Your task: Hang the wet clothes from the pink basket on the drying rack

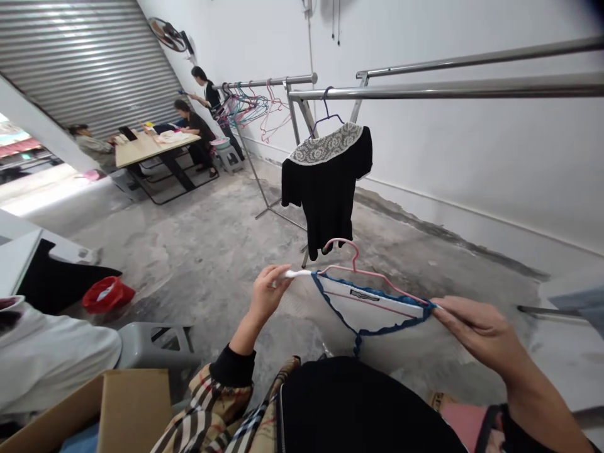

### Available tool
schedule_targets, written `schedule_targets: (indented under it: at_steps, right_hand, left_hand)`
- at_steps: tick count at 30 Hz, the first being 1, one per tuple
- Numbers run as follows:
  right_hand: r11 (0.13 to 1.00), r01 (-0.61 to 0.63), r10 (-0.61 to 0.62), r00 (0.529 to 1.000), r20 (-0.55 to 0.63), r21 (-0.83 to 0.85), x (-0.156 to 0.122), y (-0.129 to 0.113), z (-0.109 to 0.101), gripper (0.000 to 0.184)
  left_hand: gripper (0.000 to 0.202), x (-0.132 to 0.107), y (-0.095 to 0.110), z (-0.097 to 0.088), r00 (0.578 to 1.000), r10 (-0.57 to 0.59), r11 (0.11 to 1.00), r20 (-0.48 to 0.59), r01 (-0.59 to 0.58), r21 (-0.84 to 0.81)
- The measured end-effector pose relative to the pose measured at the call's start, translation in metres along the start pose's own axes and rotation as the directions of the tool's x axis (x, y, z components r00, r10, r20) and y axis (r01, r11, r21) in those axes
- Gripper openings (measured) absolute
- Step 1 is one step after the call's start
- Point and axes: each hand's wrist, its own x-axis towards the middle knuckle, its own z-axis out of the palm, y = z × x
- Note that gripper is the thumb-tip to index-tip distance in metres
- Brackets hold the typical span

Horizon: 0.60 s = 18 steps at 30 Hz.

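A white garment with a blue scalloped neckline hangs spread on a pink hanger in front of my body. At its left shoulder, the fingers of my left hand pinch the white fabric. My right hand grips the opposite shoulder, where the blue trim meets the hanger's end. A dark label shows inside the back neck, and the hanger's hook points up. Beyond it, a black short-sleeved top with a lace collar hangs from a purple hanger.
Metal rails cross the upper right, with several bare hangers farther back. On the left are a red bag, a grey stool and a cardboard box. People are around a table at the back.
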Motion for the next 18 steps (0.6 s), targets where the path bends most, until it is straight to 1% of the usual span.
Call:
schedule_targets:
  at_steps: [3, 5, 7, 9, 10, 12, 15, 16, 17, 18]
  right_hand:
    - [0.999, -0.034, 0.032, 0.998, -0.046, -0.035, -0.007, 0.005, -0.008, 0.013]
    - [0.998, -0.035, 0.032, 0.998, -0.059, -0.055, -0.010, 0.007, -0.013, 0.016]
    - [0.998, -0.033, 0.030, 0.998, -0.048, -0.059, -0.011, 0.008, -0.017, 0.018]
    - [0.998, -0.037, 0.037, 0.999, -0.015, -0.055, -0.012, 0.008, -0.021, 0.018]
    - [0.998, -0.042, 0.043, 0.999, 0.014, -0.048, -0.011, 0.007, -0.023, 0.018]
    - [0.998, -0.054, 0.055, 0.996, 0.071, -0.024, -0.011, 0.006, -0.026, 0.018]
    - [0.997, -0.080, 0.078, 0.990, 0.118, 0.018, -0.011, 0.005, -0.029, 0.018]
    - [0.995, -0.095, 0.091, 0.989, 0.120, 0.021, -0.011, 0.005, -0.030, 0.018]
    - [0.994, -0.108, 0.104, 0.988, 0.112, 0.023, -0.012, 0.005, -0.030, 0.017]
    - [0.993, -0.120, 0.118, 0.989, 0.094, 0.021, -0.012, 0.006, -0.029, 0.016]
  left_hand:
    - [0.030, -0.004, -0.009, 0.000, 0.992, -0.121, 0.990, -0.046, 0.117, -0.082]
    - [0.028, -0.006, -0.010, -0.001, 0.983, -0.179, 0.977, -0.037, 0.173, -0.124]
    - [0.023, -0.005, -0.009, -0.002, 0.982, -0.191, 0.974, -0.007, 0.189, -0.123]
    - [0.021, -0.004, -0.006, -0.004, 0.984, -0.175, 0.980, 0.006, 0.175, -0.096]
    - [0.021, -0.004, -0.005, -0.005, 0.985, -0.170, 0.982, -0.010, 0.169, -0.083]
    - [0.022, -0.003, -0.004, -0.005, 0.980, -0.182, 0.982, -0.084, 0.177, -0.067]
    - [0.024, -0.003, -0.008, -0.003, 0.946, -0.244, 0.969, -0.215, 0.228, -0.097]
    - [0.026, -0.003, -0.010, -0.001, 0.933, -0.271, 0.961, -0.235, 0.249, -0.118]
    - [0.027, -0.003, -0.012, 0.001, 0.927, -0.295, 0.954, -0.232, 0.269, -0.135]
    - [0.027, -0.004, -0.014, 0.004, 0.927, -0.313, 0.947, -0.208, 0.288, -0.143]
